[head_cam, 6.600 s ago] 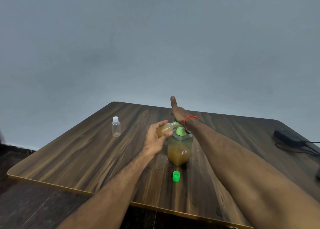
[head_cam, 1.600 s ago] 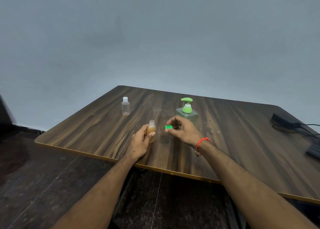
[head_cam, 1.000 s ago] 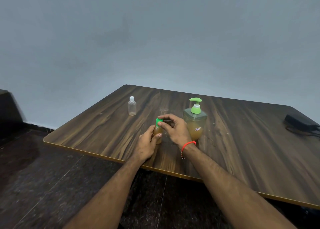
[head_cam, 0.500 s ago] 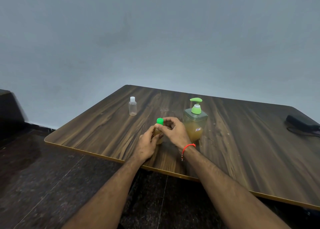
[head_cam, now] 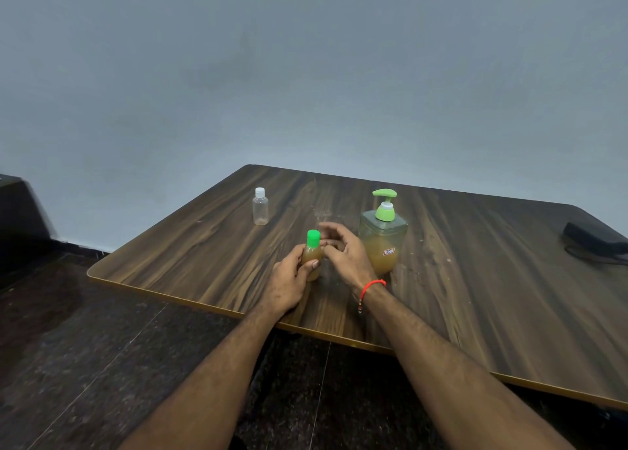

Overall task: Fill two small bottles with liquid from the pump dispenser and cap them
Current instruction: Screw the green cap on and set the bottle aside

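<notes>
My left hand [head_cam: 289, 283] grips a small bottle [head_cam: 311, 256] of amber liquid, standing upright near the table's front edge. A green cap [head_cam: 313, 238] sits on its neck. My right hand [head_cam: 343, 256] hovers just right of the cap with fingers loosely curled, and the cap shows fully clear of them. The pump dispenser [head_cam: 383, 242], square with a green pump head and about half full of amber liquid, stands right behind my right hand. A second small clear bottle [head_cam: 260, 208] with a white cap stands empty at the far left.
The dark wooden table [head_cam: 492, 296] has its front edge close to my wrists. A black device with a cable [head_cam: 591, 237] lies at the far right. Small droplets speckle the wood around the dispenser. Dark floor lies below.
My right hand brought the green cap onto the filled bottle, pinched it there, and has now drawn its fingers back to the right. My left hand kept its hold on the bottle.
</notes>
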